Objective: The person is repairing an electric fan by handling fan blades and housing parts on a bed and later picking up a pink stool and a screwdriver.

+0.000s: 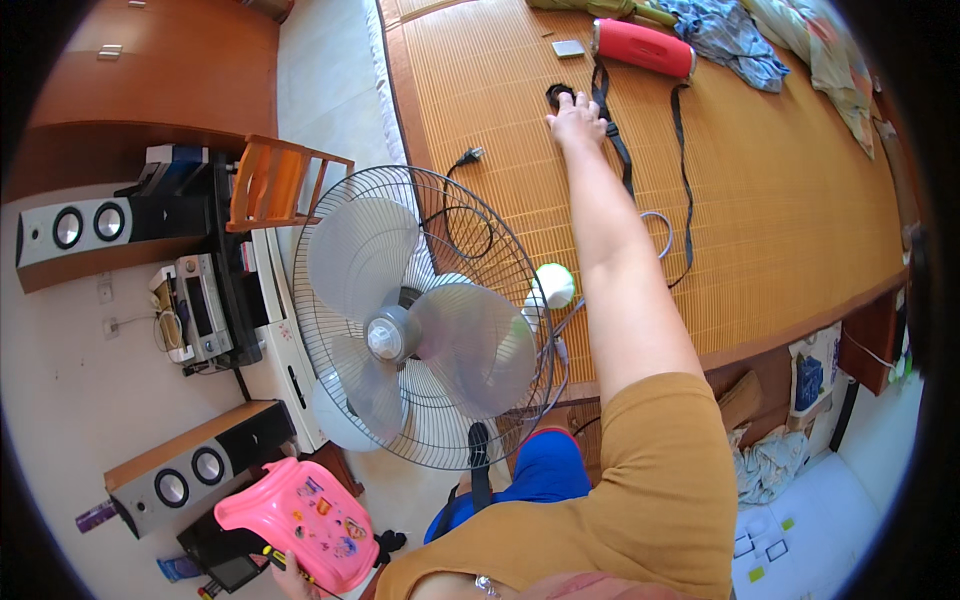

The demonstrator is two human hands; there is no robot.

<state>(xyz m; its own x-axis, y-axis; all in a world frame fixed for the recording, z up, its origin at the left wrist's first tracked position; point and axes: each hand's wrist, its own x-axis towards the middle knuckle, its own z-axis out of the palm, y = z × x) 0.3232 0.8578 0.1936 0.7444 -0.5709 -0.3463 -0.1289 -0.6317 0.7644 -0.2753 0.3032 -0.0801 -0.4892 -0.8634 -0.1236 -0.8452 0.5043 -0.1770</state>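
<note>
My right arm stretches far across the bamboo mat (pixel 790 210). At its end my right hand (pixel 578 124) is open, fingers spread, its fingertips at a small black round thing (pixel 558 94) whose kind I cannot make out. A black strap (pixel 616 150) runs just beside that hand. Low at the lower left, my left hand (pixel 292 578) is closed around a yellow-and-black screwdriver (pixel 273 556), in front of a pink plastic chair (pixel 310 520). Between my arms stands a fan (pixel 395 335) with grey see-through blades, a wire grille and a bare hub.
A red cylindrical speaker (pixel 643 49) and a small silver box (pixel 568 48) lie on the mat's far part. The fan's plug (pixel 470 156) rests near the mat's left edge. A white-green round object (pixel 553 287) sits beside the grille. Tall speakers (pixel 180 480) line the left wall.
</note>
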